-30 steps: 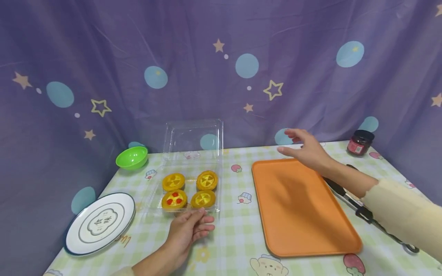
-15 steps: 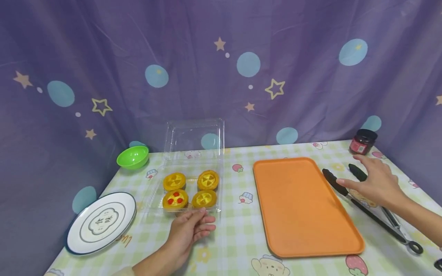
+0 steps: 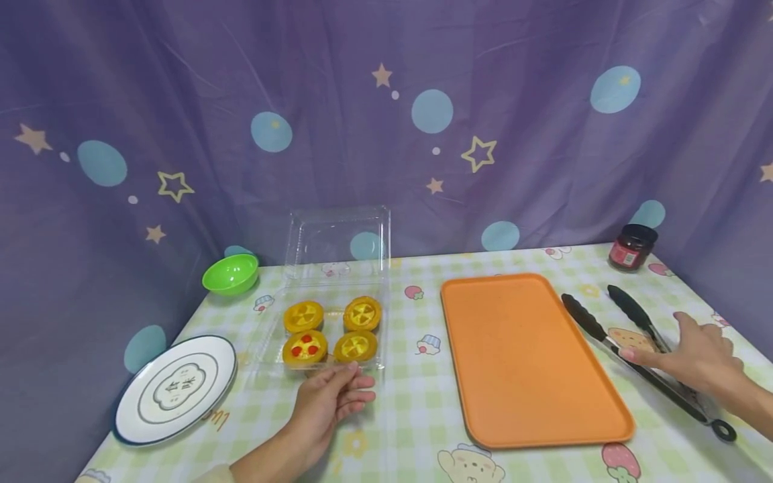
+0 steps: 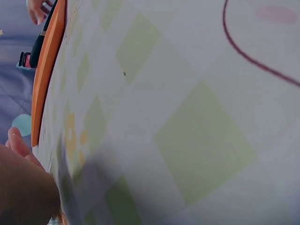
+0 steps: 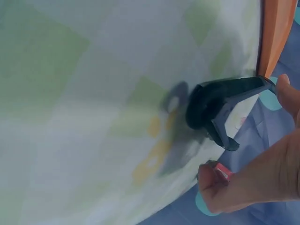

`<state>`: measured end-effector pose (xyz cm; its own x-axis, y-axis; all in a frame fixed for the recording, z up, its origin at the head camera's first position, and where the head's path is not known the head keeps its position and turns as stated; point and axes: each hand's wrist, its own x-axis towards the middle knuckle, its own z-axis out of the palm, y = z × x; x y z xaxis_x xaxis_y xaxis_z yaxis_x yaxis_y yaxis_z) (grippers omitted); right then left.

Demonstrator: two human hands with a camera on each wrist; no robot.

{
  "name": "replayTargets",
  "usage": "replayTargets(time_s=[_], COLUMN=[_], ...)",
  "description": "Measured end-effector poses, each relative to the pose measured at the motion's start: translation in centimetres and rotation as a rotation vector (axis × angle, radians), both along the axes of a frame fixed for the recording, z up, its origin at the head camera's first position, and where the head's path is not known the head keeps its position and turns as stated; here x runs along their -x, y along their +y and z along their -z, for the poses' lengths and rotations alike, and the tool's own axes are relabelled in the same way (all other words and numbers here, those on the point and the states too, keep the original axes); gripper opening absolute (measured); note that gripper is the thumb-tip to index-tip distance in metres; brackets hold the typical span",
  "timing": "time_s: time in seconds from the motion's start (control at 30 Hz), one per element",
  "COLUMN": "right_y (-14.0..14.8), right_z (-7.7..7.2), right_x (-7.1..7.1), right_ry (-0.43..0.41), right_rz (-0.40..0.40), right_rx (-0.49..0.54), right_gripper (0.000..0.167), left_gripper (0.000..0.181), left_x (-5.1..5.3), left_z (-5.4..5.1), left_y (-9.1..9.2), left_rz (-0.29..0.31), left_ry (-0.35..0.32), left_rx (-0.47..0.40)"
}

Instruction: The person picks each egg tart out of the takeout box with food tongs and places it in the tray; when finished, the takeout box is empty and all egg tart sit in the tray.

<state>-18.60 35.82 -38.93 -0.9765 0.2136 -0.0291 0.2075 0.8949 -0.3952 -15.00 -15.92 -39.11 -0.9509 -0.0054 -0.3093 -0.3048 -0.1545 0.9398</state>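
My left hand [image 3: 329, 406] is at the front edge of a clear hinged plastic box [image 3: 380, 359], touching its rim with relaxed fingers. The box's lid stands up at the back, and several yellow tarts [image 3: 355, 347] sit inside; one tart [image 3: 304, 349] has red spots. On the right, my right hand [image 3: 694, 359] is over black-tipped tongs [image 3: 582, 315], thumb and fingers spread on either side of them. In the right wrist view the tongs [image 5: 220, 101] lie between thumb and fingers; whether the thumb touches them I cannot tell.
An orange tray [image 3: 531, 362] lies between the box and the tongs. At left are a white plate [image 3: 205, 369] with a dark rim and a green bowl [image 3: 231, 275]. A dark-lidded jar [image 3: 631, 248] stands at the back right. A purple curtain [image 3: 338, 80] hangs behind the table.
My right hand has moved right from above the tray's far end, then down over the tongs. The left hand has stayed at the box.
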Motion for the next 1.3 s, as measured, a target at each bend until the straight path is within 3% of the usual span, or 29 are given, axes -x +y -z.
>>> replayTargets(time_s=[0.23,0.5,0.73,1.0,1.3], right_y=[0.0,-0.2,-0.2,-0.3,-0.4], right_z=[0.9,1.4,1.7,1.7,0.0], right_x=[0.0,0.4,0.7,0.3,0.9], right_ry=[-0.114,-0.04,0.006,-0.01,0.132], right_rz=[-0.073,-0.143,-0.157,-0.098,-0.069], right_rx=[0.009,-0.045,-0.027,0.025,0.062], right_gripper=[0.125,0.112,0.106,0.11,0.11], left_gripper=[0.042,0.042,0.042,0.041,0.044], left_x=[-0.1,-0.1,-0.1,-0.1,-0.5], left_z=[0.0,0.1,0.1,0.0,0.0], left_y=[-0.1,-0.1,-0.2,-0.3,-1.0], left_rz=[0.008,0.008,0.008,0.01,0.008], left_ry=[0.0,0.003,0.0,-0.005,-0.05], left_rx=[-0.007,-0.011,-0.007,-0.008,-0.029])
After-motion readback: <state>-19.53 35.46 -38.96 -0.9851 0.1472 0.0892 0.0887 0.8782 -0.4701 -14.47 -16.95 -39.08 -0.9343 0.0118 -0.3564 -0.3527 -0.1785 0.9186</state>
